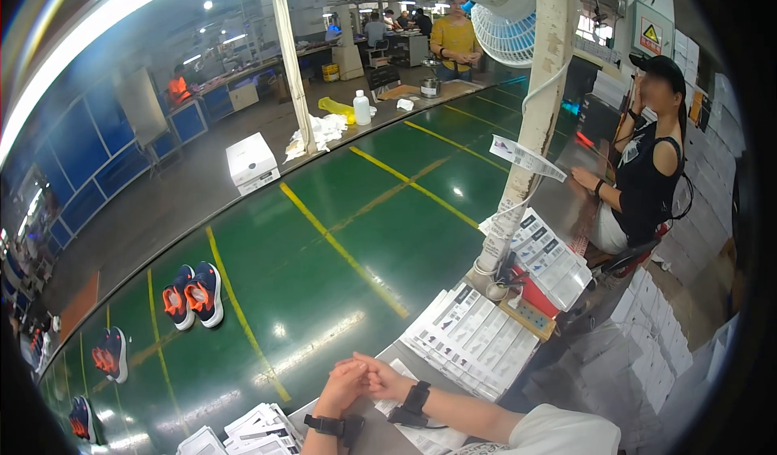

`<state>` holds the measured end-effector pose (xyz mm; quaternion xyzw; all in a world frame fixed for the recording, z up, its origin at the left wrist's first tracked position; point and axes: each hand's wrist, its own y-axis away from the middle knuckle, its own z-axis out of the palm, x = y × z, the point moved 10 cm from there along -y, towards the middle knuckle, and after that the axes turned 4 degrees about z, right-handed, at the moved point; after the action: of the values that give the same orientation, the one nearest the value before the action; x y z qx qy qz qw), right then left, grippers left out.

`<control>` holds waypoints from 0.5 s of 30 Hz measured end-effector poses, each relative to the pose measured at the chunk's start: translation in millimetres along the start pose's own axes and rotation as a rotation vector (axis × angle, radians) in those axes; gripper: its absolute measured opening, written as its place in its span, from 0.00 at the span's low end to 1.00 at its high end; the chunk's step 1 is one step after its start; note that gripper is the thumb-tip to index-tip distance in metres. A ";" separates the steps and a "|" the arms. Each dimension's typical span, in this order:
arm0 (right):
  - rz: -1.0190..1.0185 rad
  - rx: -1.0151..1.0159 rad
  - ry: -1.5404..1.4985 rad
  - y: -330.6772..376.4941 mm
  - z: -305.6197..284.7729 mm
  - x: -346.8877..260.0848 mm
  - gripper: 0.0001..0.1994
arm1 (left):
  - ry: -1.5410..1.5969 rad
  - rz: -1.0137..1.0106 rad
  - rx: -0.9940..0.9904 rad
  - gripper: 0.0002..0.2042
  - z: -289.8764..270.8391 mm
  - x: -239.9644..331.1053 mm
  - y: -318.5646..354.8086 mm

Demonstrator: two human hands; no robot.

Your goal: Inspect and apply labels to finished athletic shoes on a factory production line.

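Hands clasped together, holding nothing: left hand (344, 384) w/ right hand (384, 380), resting at table edge by label sheets (473, 338). Green conveyor belt (324, 244) ahead mostly open; pair of sneakers (194, 295) well apart, far-left.

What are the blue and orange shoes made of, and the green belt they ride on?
The pair of shoes looks like soft woven fabric, dull navy with orange, on white soles that seem rubbery or foam. The green belt looks like smooth plastic or rubber: it is glossy and mirrors the ceiling lights. Both are guesses from looks alone.
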<state>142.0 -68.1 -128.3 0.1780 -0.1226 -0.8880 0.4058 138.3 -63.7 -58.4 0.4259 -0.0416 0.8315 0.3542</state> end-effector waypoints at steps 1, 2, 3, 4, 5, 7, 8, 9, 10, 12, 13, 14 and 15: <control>-0.005 0.024 -0.013 2.0 -0.5 0.1 0.22 | 0.006 0.006 0.006 0.12 -0.2 0.7 0.0; -0.007 -0.015 -0.010 3.6 4.5 -1.9 0.22 | -0.004 -0.006 0.014 0.12 -0.6 -0.9 -0.6; -0.017 -0.030 -0.004 6.5 6.7 -2.7 0.22 | -0.009 -0.003 0.030 0.12 -1.9 -1.4 -1.2; -0.027 -0.045 0.001 9.4 8.9 -3.3 0.22 | -0.015 -0.012 0.014 0.12 0.2 -3.5 -3.2; -0.047 -0.079 0.065 12.9 13.7 -5.6 0.22 | -0.044 -0.008 0.067 0.11 -5.1 -4.5 -3.2; -0.227 -0.142 0.300 23.0 27.7 -20.5 0.22 | -0.085 -0.008 0.028 0.11 0.8 -10.3 -5.3; -0.202 -0.087 0.293 25.9 24.1 -20.0 0.22 | -0.295 0.039 0.041 0.10 0.4 -7.1 -8.6; -0.201 -0.056 0.295 22.1 25.8 -22.2 0.22 | -0.067 0.101 0.012 0.10 6.2 -5.2 -5.7; -0.207 -0.051 0.265 24.4 28.1 -23.7 0.24 | -0.140 0.223 0.050 0.08 3.9 5.7 -4.7; -0.159 -0.015 0.190 18.3 30.5 -23.0 0.21 | -0.169 0.192 -0.003 0.06 10.6 2.5 -4.5; -0.150 0.042 0.198 17.5 28.0 -26.0 0.19 | -0.175 0.205 0.020 0.06 8.2 6.2 -3.8; -0.134 0.055 0.199 14.8 29.0 -24.2 0.18 | -0.200 0.202 0.032 0.06 6.5 7.3 -2.4; -0.132 0.073 0.195 16.3 29.0 -25.4 0.17 | -0.175 0.223 0.035 0.06 5.1 11.0 0.5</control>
<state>156.4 -57.0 -90.5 0.2858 -0.1027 -0.8862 0.3498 137.2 -59.9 -46.9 0.4956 -0.1048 0.8260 0.2472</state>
